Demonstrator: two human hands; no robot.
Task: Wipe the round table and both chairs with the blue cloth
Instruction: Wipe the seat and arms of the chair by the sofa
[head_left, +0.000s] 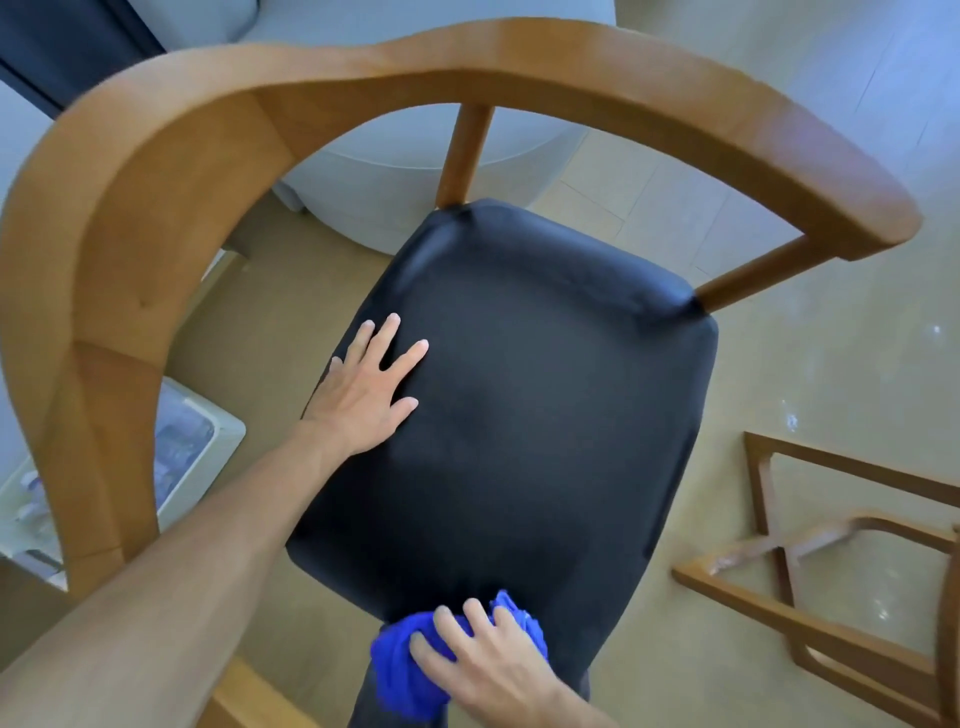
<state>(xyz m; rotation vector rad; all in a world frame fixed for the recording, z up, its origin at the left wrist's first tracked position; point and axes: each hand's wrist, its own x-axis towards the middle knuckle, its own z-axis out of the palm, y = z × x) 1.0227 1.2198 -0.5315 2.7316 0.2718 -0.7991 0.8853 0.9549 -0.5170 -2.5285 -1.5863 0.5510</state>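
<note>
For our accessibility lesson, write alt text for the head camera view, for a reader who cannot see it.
A right hand grips a bunched blue cloth at the near edge of a chair's black seat, while the left hand rests flat on the seat. The chair's curved wooden backrest arcs across the top, above a pale tiled floor.

White plastic bin (202, 436) sits on tiled floor (831, 364).

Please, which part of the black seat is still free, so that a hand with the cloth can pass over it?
The black seat is bare across its middle and its whole right side, up to the rear corners by the wooden posts. Its left edge is taken by the left hand, lying flat. The near front edge is crowded: the right hand grips the blue cloth there.
</note>
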